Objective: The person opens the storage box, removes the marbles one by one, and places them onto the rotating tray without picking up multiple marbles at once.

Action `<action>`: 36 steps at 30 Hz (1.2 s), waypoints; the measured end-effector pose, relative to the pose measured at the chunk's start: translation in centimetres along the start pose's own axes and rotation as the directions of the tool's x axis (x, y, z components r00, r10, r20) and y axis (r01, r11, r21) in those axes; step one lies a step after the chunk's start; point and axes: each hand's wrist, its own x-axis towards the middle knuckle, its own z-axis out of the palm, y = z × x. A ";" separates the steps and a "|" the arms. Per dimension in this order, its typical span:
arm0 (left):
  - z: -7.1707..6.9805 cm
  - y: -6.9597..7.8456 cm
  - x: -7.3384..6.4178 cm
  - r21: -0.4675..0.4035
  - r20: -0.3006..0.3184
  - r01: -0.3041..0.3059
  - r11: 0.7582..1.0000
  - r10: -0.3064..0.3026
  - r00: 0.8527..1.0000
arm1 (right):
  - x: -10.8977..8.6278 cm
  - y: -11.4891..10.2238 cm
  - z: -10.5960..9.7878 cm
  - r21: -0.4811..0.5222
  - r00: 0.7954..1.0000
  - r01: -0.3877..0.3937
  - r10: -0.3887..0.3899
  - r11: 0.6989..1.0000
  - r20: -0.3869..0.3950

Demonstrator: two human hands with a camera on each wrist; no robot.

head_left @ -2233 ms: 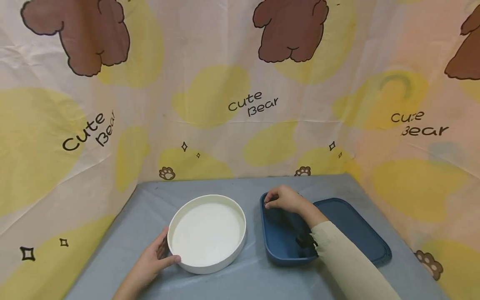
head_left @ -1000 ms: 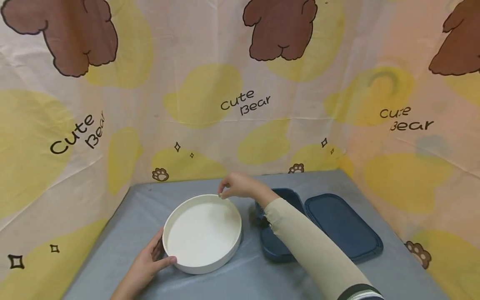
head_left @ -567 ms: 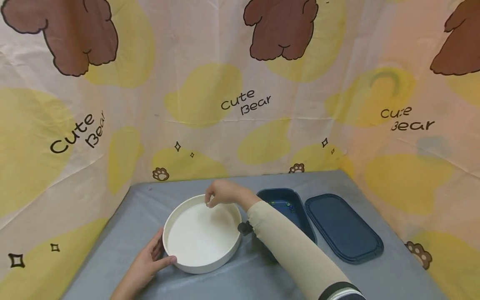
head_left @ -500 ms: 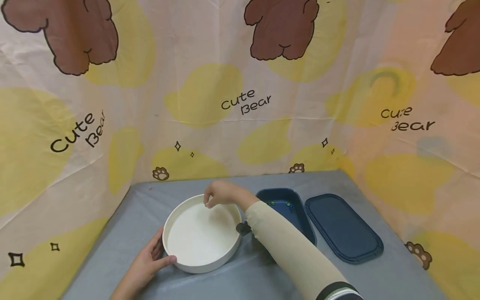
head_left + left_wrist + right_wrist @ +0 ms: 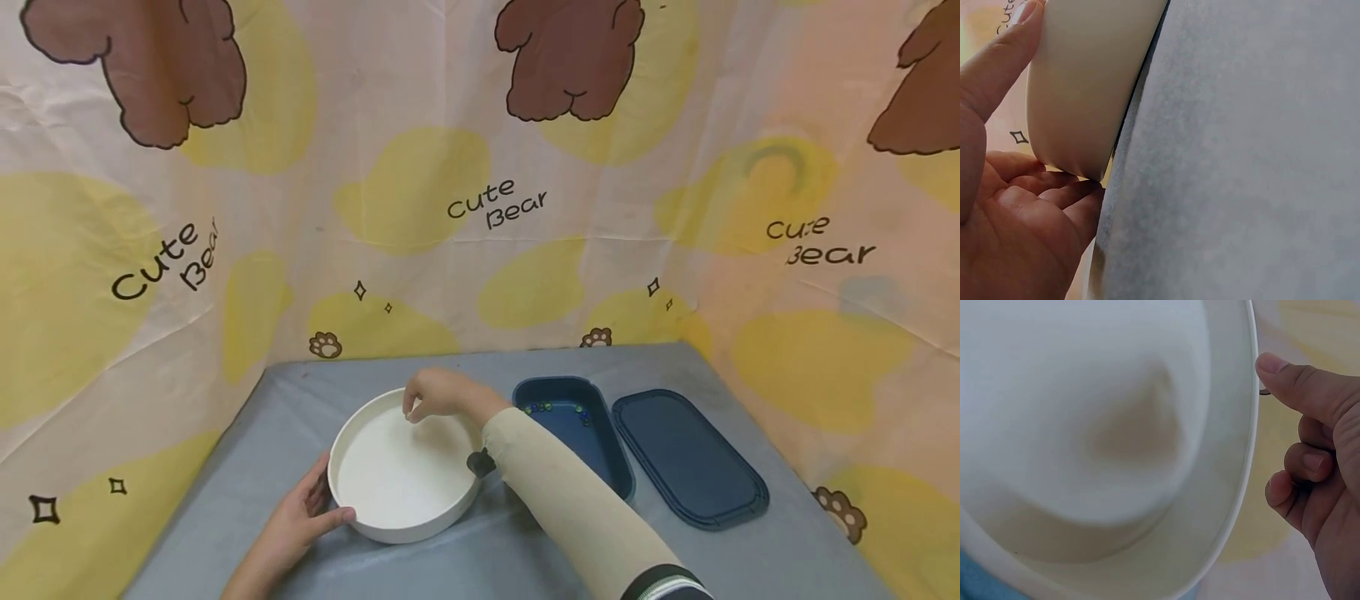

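Note:
A round white tray (image 5: 408,487) with a low wall stands on the cloth. My left hand (image 5: 294,521) holds its near left side, thumb at the rim; the left wrist view shows the fingers (image 5: 1054,184) against the lower wall. Above the tray's far part is my right hand (image 5: 442,393), thumb and forefinger pinched together. A tiny pale bead (image 5: 408,417) shows at those fingertips, mostly hidden; in the right wrist view only a dark curved edge peeks out beside the thumb. Several small green and blue beads (image 5: 540,407) lie in the far end of a blue box (image 5: 596,454).
Right of the box lies its flat blue lid (image 5: 690,458). The right sleeve (image 5: 570,500) crosses over the box's near left part, with a black wrist camera (image 5: 481,463) by the tray's rim. A bear-printed curtain (image 5: 420,200) hangs behind the grey-blue cloth (image 5: 300,400).
My right hand has left the box and moved left with the bead, past the tray's far rim and slightly down over its inside. The left hand keeps its hold on the tray.

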 end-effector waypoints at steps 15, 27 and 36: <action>0.2 0.0 -0.2 -0.004 -0.004 -0.011 1.000 0.011 1.000 | -1.2 1.6 -0.7 0.072 0.998 -0.016 0.020 0.997 -0.054; -0.1 0.1 -0.2 0.026 -0.002 0.064 0.998 -0.064 0.998 | -6.1 5.4 -3.1 0.175 0.986 -0.037 0.064 0.984 -0.153; -0.1 0.0 0.0 0.054 -0.008 0.068 0.996 -0.067 0.998 | -9.9 8.9 -3.4 0.287 0.964 -0.130 0.189 0.949 -0.186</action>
